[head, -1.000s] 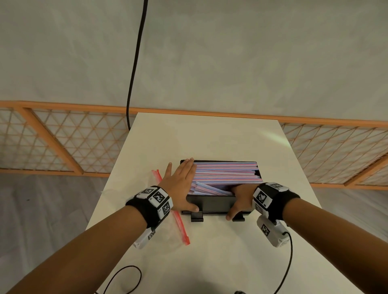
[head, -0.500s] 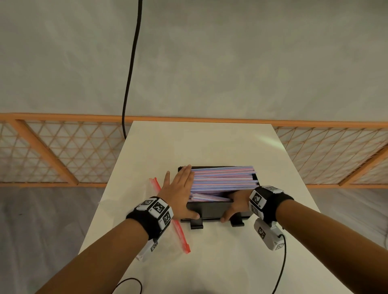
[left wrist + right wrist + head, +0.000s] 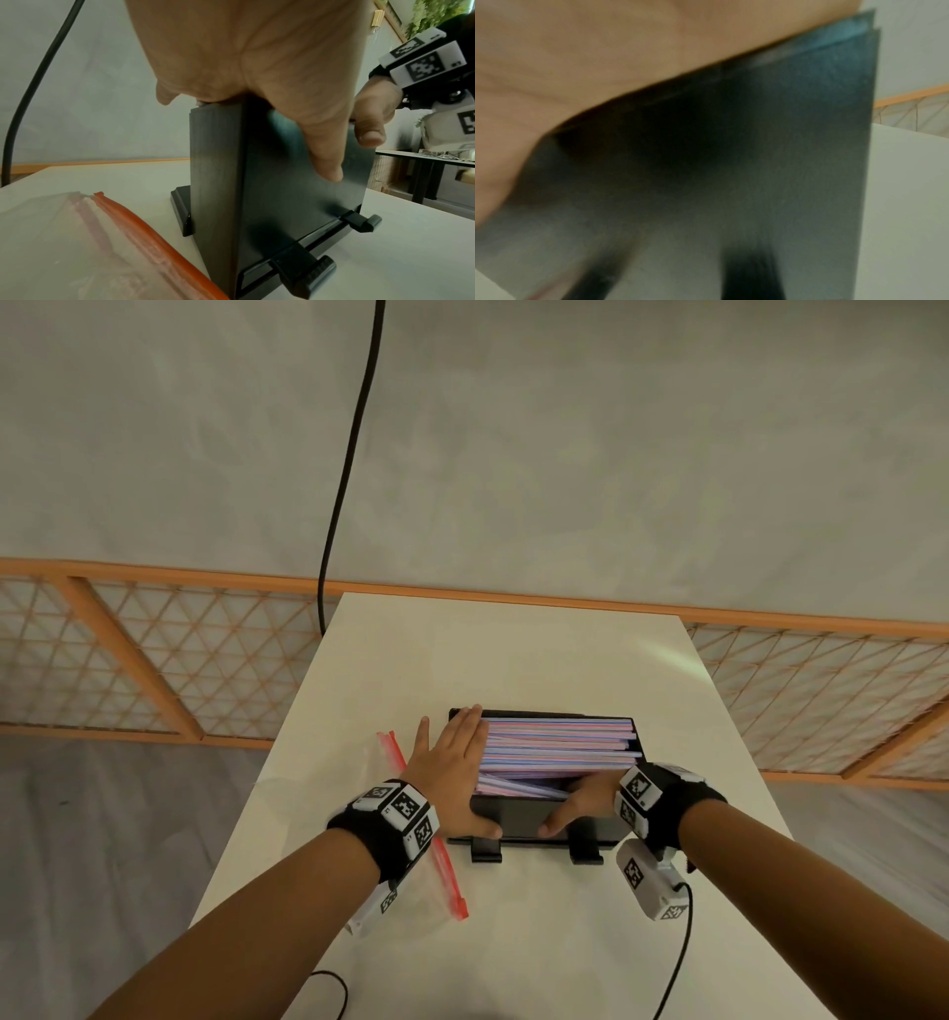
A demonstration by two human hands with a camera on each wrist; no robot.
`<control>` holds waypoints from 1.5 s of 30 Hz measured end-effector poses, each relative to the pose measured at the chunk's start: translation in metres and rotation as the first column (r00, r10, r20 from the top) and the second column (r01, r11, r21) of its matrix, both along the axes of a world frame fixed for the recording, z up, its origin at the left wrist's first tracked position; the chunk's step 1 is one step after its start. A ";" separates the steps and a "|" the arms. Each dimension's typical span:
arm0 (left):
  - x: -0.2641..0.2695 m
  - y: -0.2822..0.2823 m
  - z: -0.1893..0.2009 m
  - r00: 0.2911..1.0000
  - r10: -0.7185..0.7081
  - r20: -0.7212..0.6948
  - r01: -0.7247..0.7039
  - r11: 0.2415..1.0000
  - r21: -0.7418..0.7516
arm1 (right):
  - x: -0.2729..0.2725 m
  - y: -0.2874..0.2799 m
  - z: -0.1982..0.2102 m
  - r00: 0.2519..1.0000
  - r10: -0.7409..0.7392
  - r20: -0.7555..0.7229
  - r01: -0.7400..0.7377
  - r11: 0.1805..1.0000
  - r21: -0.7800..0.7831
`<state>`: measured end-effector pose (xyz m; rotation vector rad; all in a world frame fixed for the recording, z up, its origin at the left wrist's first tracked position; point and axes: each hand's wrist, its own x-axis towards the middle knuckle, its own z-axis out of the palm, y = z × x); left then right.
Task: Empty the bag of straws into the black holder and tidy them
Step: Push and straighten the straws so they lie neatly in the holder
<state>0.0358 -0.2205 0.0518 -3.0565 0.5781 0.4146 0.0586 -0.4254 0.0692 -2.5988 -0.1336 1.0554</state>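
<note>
Head view: left hand (image 3: 452, 762) lies flat, squaring the straws (image 3: 557, 746) in the black holder (image 3: 524, 819); right hand (image 3: 583, 801) hooks its front wall, steadying it. Emptied bag (image 3: 411, 793) lies beside on the surface (image 3: 513, 660).

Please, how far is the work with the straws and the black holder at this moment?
Done: the straws lie in the black holder, and the bag lies flat on the table. In hand: the left hand presses the straw ends; the right hand holds the front wall. Left: some front straws lie slanted.
</note>
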 end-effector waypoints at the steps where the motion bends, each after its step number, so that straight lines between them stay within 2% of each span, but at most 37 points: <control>1: 0.000 0.000 0.000 1.000 0.000 0.004 0.000 1.000 0.001 | 0.001 -0.001 -0.004 1.000 -0.014 0.007 0.014 1.000 0.028; 5: -0.001 -0.002 -0.003 0.999 0.014 0.030 -0.013 1.000 -0.014 | -0.002 0.000 -0.003 0.999 -0.034 0.025 0.032 0.993 0.111; 15: -0.001 -0.004 -0.007 0.997 0.052 0.049 -0.050 0.998 -0.049 | -0.004 0.001 -0.005 0.984 -0.166 0.057 0.152 0.968 0.201; 23: 0.000 -0.003 -0.007 0.997 0.053 0.049 -0.050 0.996 -0.068 | -0.007 -0.001 0.006 0.979 -0.200 -0.048 0.205 0.963 0.173; 30: 0.000 -0.003 -0.006 0.998 0.033 0.054 -0.030 0.998 -0.058 | -0.011 -0.002 0.003 0.966 -0.240 -0.097 0.256 0.941 0.220; 34: 0.001 -0.002 -0.005 0.998 0.030 0.049 -0.027 0.998 -0.056 | -0.001 -0.007 -0.022 0.974 -0.202 -0.103 0.217 0.960 0.176; 36: 0.000 -0.003 -0.004 0.998 0.028 0.048 -0.025 0.998 -0.058 | 0.003 -0.008 -0.028 0.980 -0.193 -0.047 0.198 0.965 0.174; 40: 0.000 -0.003 -0.002 0.999 0.032 0.024 -0.031 0.997 -0.073 | -0.002 -0.005 -0.018 0.990 -0.135 0.027 0.128 0.974 0.186; 45: 0.003 -0.006 0.012 0.982 0.133 -0.131 -0.166 0.942 -0.292 | -0.009 -0.003 -0.002 0.991 -0.058 0.121 0.033 0.979 0.201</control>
